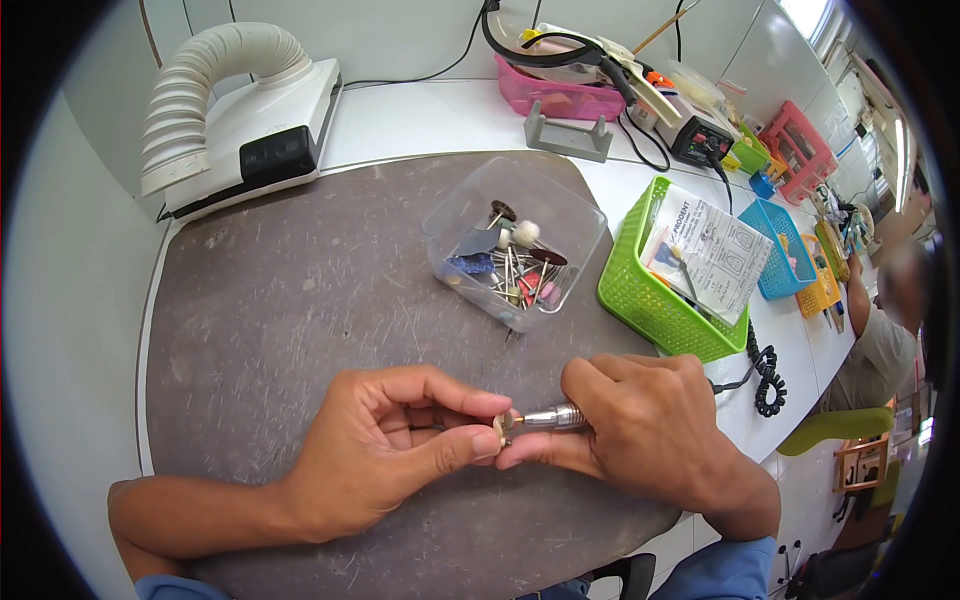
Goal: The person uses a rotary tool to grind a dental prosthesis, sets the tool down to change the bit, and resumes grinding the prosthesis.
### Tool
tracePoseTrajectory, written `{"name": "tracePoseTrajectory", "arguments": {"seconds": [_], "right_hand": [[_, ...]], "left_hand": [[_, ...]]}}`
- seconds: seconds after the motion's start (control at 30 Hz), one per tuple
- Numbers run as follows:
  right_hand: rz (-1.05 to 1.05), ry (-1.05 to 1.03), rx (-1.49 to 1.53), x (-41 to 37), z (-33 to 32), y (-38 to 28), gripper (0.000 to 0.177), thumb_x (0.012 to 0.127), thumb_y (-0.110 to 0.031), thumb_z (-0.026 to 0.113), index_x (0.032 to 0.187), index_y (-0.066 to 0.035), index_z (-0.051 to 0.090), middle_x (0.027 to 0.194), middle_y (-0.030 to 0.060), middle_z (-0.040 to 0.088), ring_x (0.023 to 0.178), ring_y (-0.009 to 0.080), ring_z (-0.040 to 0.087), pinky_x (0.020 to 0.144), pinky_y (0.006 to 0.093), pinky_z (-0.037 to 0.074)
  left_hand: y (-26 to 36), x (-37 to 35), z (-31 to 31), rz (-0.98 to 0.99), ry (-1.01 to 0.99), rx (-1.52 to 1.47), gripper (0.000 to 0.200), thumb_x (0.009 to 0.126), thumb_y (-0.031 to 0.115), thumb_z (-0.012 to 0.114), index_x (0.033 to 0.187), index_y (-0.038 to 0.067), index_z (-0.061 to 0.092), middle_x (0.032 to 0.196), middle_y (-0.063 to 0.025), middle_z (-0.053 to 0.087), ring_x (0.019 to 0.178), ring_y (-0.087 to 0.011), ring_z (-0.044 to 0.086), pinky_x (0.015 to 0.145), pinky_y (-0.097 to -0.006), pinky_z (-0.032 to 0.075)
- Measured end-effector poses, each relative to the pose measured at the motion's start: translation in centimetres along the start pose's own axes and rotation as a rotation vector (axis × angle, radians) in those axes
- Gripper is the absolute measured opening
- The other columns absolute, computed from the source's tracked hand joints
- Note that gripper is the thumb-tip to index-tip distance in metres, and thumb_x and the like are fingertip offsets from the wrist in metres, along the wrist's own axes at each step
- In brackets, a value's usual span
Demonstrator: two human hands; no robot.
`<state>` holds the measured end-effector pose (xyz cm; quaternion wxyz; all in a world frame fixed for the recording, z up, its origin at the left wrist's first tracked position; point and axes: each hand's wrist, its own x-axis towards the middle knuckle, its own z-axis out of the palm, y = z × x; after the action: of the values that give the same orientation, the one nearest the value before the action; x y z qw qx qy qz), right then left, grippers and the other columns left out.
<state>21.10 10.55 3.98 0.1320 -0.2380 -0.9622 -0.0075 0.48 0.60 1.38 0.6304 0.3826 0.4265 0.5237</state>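
Observation:
Between the thumb and fingers of my left hand is a small tooth-coloured piece, mostly covered by the fingertips. My right hand grips a metal rotary handpiece, its tip pointing left at the piece. The tip appears to meet the piece, though the exact contact is too small to make out. My right thumb reaches under the handpiece, close to my left fingertips. Beyond both hands, a clear plastic box holds several burs and polishing bits.
A grey mat covers the bench. To the right stands a green basket with a printed paper; a coiled black cord lies nearby. A white unit with a hose sits back left. Another person sits at far right.

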Motion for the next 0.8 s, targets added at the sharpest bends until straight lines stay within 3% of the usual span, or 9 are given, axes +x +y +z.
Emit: {"name": "tracePoseTrajectory", "arguments": {"seconds": [0.67,0.73,0.8], "right_hand": [[-0.009,0.034,0.026,0.07,-0.05,0.03,0.064,0.068,-0.066,0.075,0.061,-0.010,0.047,0.051,0.0033,0.049,0.042,0.0205,0.054,0.041,0.0331,0.038],[0.005,0.033,0.043,0.10,-0.41,0.39,0.060,0.078,-0.063,0.070,0.062,-0.010,0.050,0.054,0.0045,0.054,0.045,0.0193,0.059,0.040,0.0309,0.043],[0.001,0.043,0.043,0.06,-0.50,0.43,0.060,0.078,-0.063,0.071,0.062,-0.010,0.049,0.054,0.0046,0.054,0.045,0.0195,0.059,0.039,0.0313,0.043]], "left_hand": [[-0.02,0.00,-0.16,0.003,-0.009,0.035,0.021,0.090,-0.004,0.068,0.110,-0.005,0.064,0.108,-0.0183,0.069,0.100,-0.0207,0.069,0.088,-0.0315,0.059],[-0.07,0.02,-0.18,0.003,-0.020,0.007,0.022,0.090,-0.002,0.068,0.112,-0.006,0.064,0.109,-0.0162,0.069,0.101,-0.0179,0.068,0.091,-0.0292,0.057],[-0.14,0.02,-0.19,0.003,-0.029,-0.020,0.024,0.091,0.001,0.069,0.113,-0.007,0.064,0.110,-0.0141,0.069,0.102,-0.0152,0.067,0.093,-0.0270,0.055]]}}
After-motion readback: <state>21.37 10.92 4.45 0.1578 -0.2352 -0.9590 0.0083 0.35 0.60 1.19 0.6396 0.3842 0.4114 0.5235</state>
